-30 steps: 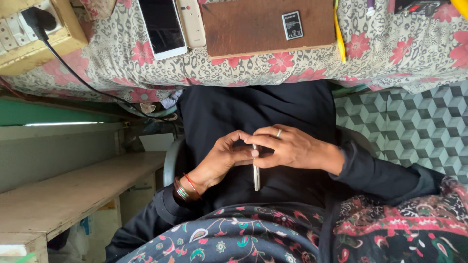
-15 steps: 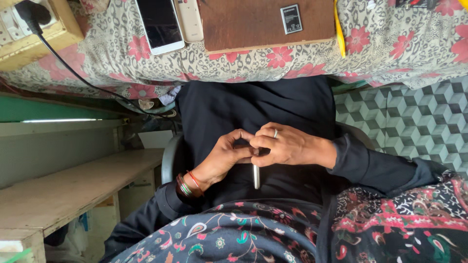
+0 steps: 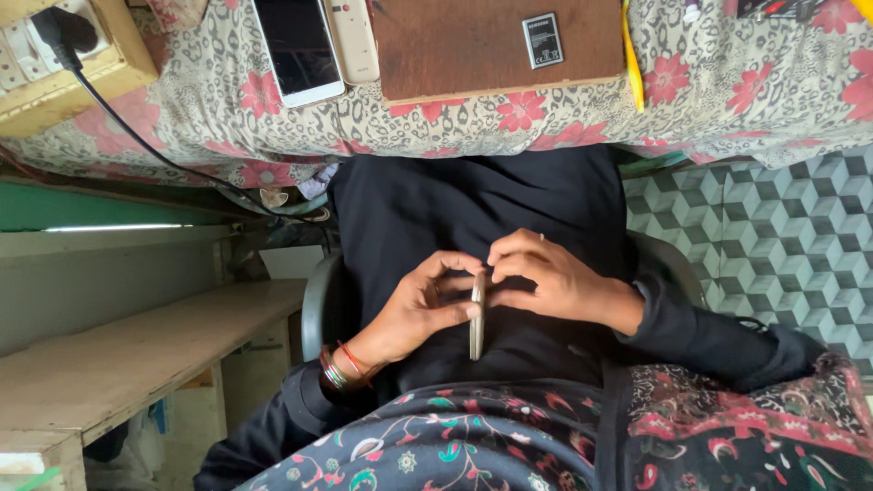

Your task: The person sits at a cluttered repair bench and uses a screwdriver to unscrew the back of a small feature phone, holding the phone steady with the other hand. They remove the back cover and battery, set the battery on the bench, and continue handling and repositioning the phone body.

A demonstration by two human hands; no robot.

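Observation:
Both my hands meet over my black-clothed lap on a thin, pale phone (image 3: 476,320) seen edge-on and standing upright. My left hand (image 3: 414,307), with coloured bangles at the wrist, curls around the phone's left side with the thumb on its edge. From the right, my right hand (image 3: 555,280), a ring on one finger, pinches the phone's upper end with its fingertips.
The table ahead has a floral cloth (image 3: 227,100). On it lie a white smartphone (image 3: 298,50), a white remote (image 3: 353,38), a brown board (image 3: 473,55) with a phone battery (image 3: 543,40), and a wooden socket box (image 3: 64,64) with a black cable. A wooden bench (image 3: 136,355) is left, patterned floor tiles (image 3: 773,236) right.
My hands have loosened from a tight clasp. The fingers are now spread along the phone's edges, and the phone sits slightly lower between them.

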